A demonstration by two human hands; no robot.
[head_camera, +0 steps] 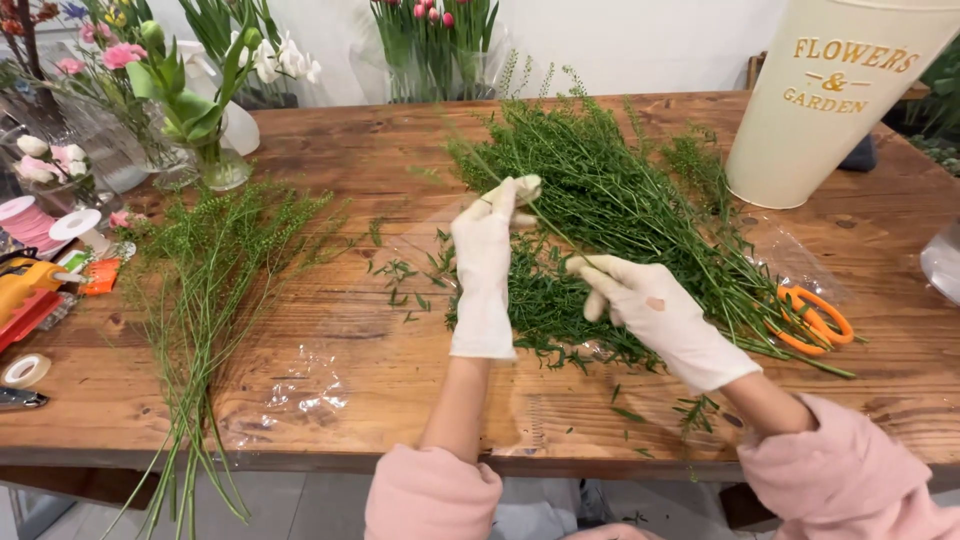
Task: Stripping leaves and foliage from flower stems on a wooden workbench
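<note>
We strip a thin green stem over the heap of feathery cut greenery (640, 215) on the wooden table (350, 330).

From the left, past the laid-out bundle of slender green stems (200, 290), our white-gloved left hand (485, 255) pinches the thin stem (545, 228) near its top; our gloved right hand (640, 300) closes round it lower. Orange-handled scissors (812, 320) lie right. The stem looks light, whippy and easily snapped, best held by its bare stalk.
</note>
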